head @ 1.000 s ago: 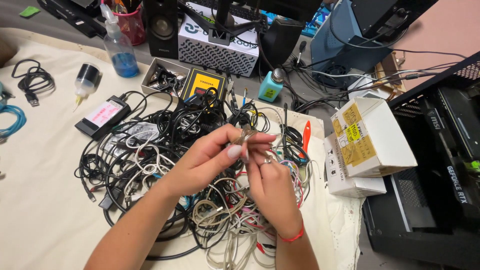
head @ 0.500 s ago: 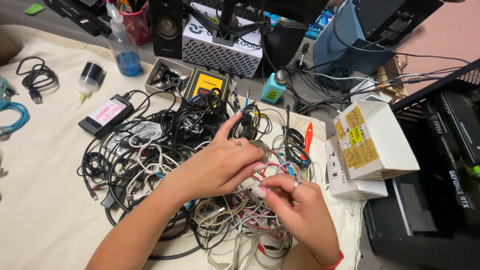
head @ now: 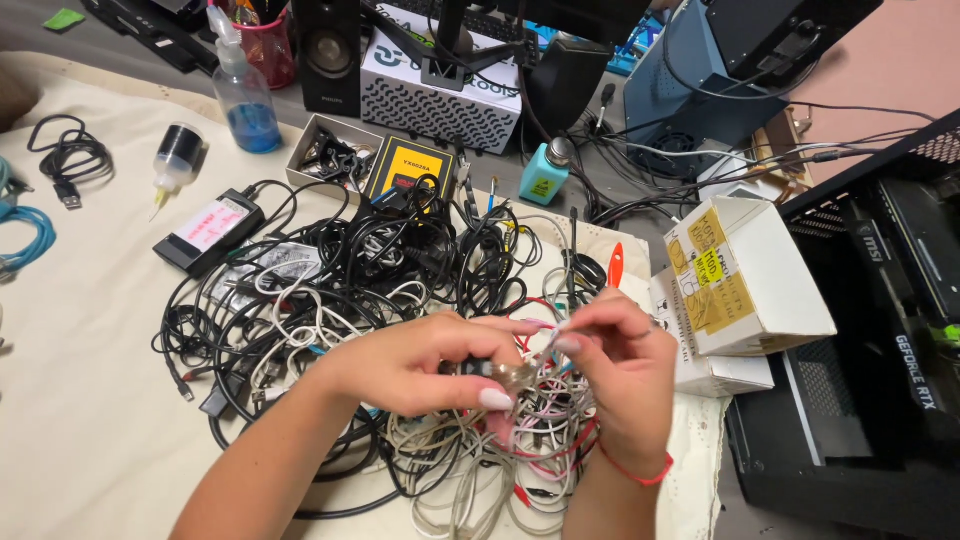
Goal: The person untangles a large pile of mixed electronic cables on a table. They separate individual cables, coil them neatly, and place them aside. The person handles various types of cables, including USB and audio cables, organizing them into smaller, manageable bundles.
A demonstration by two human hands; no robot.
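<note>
On the cloth-covered table point(head: 70, 400), both hands pinch a thin pale cable point(head: 520, 378)

Glossy plastic-sheathed cables point(head: 400, 270) heap on matt cream cloth point(head: 80, 380); far left, clear plastic bottle point(head: 243, 95); right, white cardboard boxes point(head: 760, 290).
</note>
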